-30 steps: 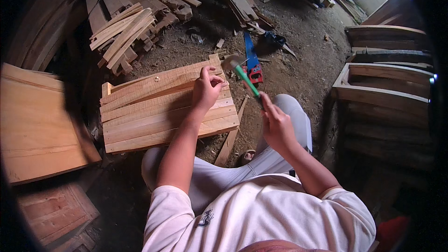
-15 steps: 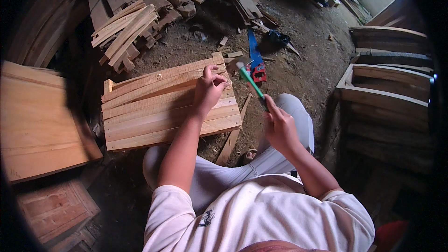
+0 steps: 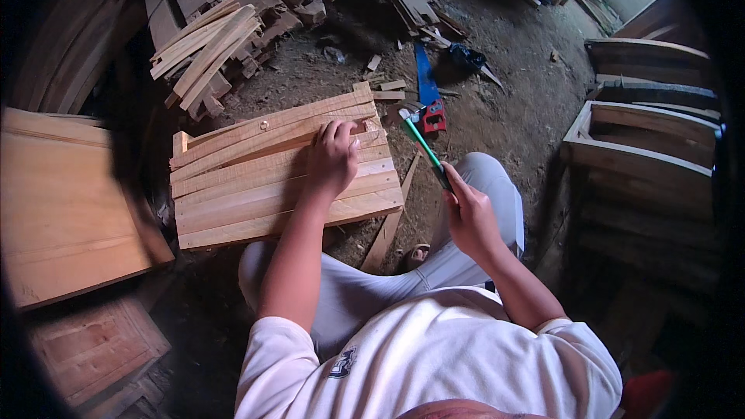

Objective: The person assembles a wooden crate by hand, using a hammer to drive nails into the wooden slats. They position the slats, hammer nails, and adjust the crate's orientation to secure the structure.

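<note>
Fingers of the left hand lie spread and flat on the slatted wooden panel, pressing down near its far right corner, where a small nail seems to stand between the fingertips, though it is too small to be sure. To the right of the panel, the right hand is closed in a fist around the green handle of a hammer, whose head hangs just off the panel's right edge, close to the left hand's fingers but not touching the wood. The panel rests on the dirt floor in front of the seated person's knees. Beyond its right corner lie a blue saw and a small red tool on the ground. Behind the panel sits a loose pile of wooden slats. Left of the panel lies a broad flat board, and well off to its right stand wooden frames.
</note>
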`<act>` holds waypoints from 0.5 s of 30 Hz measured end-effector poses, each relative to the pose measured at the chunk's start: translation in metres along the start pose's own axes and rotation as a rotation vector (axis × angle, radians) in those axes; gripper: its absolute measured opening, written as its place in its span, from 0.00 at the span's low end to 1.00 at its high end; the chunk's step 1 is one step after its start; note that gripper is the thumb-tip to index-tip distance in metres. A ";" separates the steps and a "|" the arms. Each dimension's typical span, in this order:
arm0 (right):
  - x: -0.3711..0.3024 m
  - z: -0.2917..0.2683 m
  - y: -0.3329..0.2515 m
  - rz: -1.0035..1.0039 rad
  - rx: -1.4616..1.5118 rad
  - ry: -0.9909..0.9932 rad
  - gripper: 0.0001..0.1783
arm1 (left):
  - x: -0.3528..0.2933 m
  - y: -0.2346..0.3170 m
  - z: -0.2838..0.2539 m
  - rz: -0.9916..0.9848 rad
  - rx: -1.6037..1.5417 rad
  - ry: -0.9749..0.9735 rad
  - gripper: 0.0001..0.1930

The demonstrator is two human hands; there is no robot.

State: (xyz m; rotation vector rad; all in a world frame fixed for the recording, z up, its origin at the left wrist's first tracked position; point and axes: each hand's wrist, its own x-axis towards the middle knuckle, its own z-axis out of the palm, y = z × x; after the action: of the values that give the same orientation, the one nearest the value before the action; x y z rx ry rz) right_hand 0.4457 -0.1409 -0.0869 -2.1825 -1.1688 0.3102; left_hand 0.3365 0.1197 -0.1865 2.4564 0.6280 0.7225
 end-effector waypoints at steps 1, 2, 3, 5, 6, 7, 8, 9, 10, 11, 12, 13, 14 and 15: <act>0.000 0.000 0.000 0.005 -0.003 -0.024 0.31 | -0.005 0.002 -0.004 -0.031 0.038 -0.050 0.11; 0.000 -0.001 -0.002 0.008 0.012 -0.022 0.31 | -0.008 0.002 -0.005 -0.062 0.076 -0.100 0.10; 0.000 -0.004 -0.007 0.011 0.028 -0.020 0.31 | -0.008 0.001 -0.003 -0.060 0.090 -0.066 0.09; 0.001 -0.006 -0.012 -0.010 0.050 0.004 0.32 | -0.007 0.000 0.001 -0.061 0.118 0.012 0.07; 0.001 -0.005 -0.015 -0.030 0.060 0.026 0.32 | -0.008 -0.002 0.001 -0.077 0.131 -0.024 0.08; 0.001 -0.006 -0.016 -0.047 0.066 0.052 0.32 | -0.006 -0.001 0.000 -0.088 0.140 -0.060 0.09; 0.001 -0.004 -0.013 -0.052 0.020 0.026 0.33 | -0.005 0.000 -0.001 -0.100 0.149 -0.097 0.10; 0.000 0.001 -0.007 -0.058 -0.027 0.000 0.35 | -0.005 -0.002 0.000 -0.091 0.159 -0.092 0.10; 0.001 0.003 -0.004 -0.069 -0.075 -0.029 0.36 | -0.004 -0.002 0.000 -0.086 0.170 -0.083 0.10; 0.002 0.001 -0.005 -0.050 -0.103 -0.054 0.36 | -0.004 -0.003 0.000 -0.081 0.181 -0.074 0.10; 0.003 -0.001 -0.007 -0.033 -0.132 -0.079 0.37 | -0.005 -0.002 0.000 -0.088 0.167 -0.058 0.09; 0.003 -0.002 -0.008 -0.010 -0.158 -0.108 0.37 | -0.006 0.004 -0.002 -0.096 0.154 -0.049 0.08; 0.003 -0.004 -0.010 -0.054 -0.117 -0.040 0.38 | -0.006 0.009 -0.005 -0.105 0.141 -0.039 0.08; 0.004 -0.007 -0.013 -0.097 -0.076 0.027 0.38 | -0.003 0.011 -0.005 -0.112 0.138 -0.044 0.04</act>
State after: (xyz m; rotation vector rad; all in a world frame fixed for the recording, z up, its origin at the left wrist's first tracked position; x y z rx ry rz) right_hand 0.4429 -0.1355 -0.0725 -2.1797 -1.2854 0.1970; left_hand 0.3343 0.1115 -0.1778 2.5307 0.8157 0.5984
